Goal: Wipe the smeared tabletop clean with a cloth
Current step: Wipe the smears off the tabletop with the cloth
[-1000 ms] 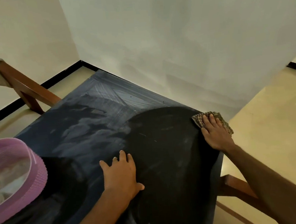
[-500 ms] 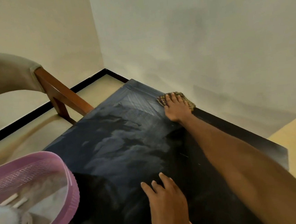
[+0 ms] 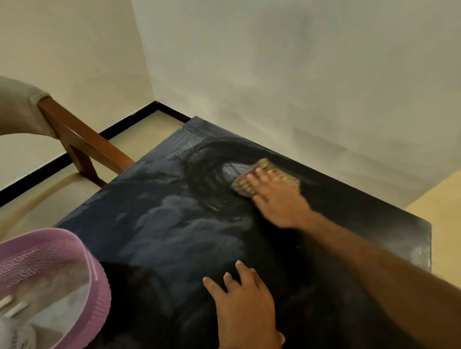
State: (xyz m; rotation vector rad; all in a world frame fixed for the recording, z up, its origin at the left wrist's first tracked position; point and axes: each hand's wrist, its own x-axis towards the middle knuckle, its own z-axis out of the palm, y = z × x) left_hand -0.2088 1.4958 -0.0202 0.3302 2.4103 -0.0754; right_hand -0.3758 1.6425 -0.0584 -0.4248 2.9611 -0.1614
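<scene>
Flat fingers of the right hand (image 3: pixel 278 200) press down on the cloth (image 3: pixel 255 179), no curl or pinch visible; fingers lie straight & close together on top of it, w/ the cloth's checked edge showing past the fingertips and to their left. Cloth sits on the tabletop (image 3: pixel 173 236) toward the far side, near the edge that runs along the wall (image 3: pixel 296 55). Hand and cloth are a bit motion-blurred, so cloth folds can't be made out.

Left hand (image 3: pixel 243 305) rests palm-down on the near part of the tabletop, fingers straight & slightly spread, holding nothing. It's well apart from the cloth.

Tabletop is dark, almost black. Pale grey-white smear covers the middle & left part, approx. from the far corner down toward the pink basket (image 3: pixel 93 286). Dark streaky patch just left of the cloth cuts thru the smear; a small bright white patch sits right at the cloth's far-left edge. Right side under the right forearm looks dark.

Pink basket stands on the tabletop at the near-left corner, partly out of frame; white items inside, incl. a couple of short white sticks (image 3: pixel 8 306), rest too blurred to tell.

Chair (image 3: pixel 79 138) w/ brown wood arm & beige padded back stands on the floor beyond the table's left edge.
</scene>
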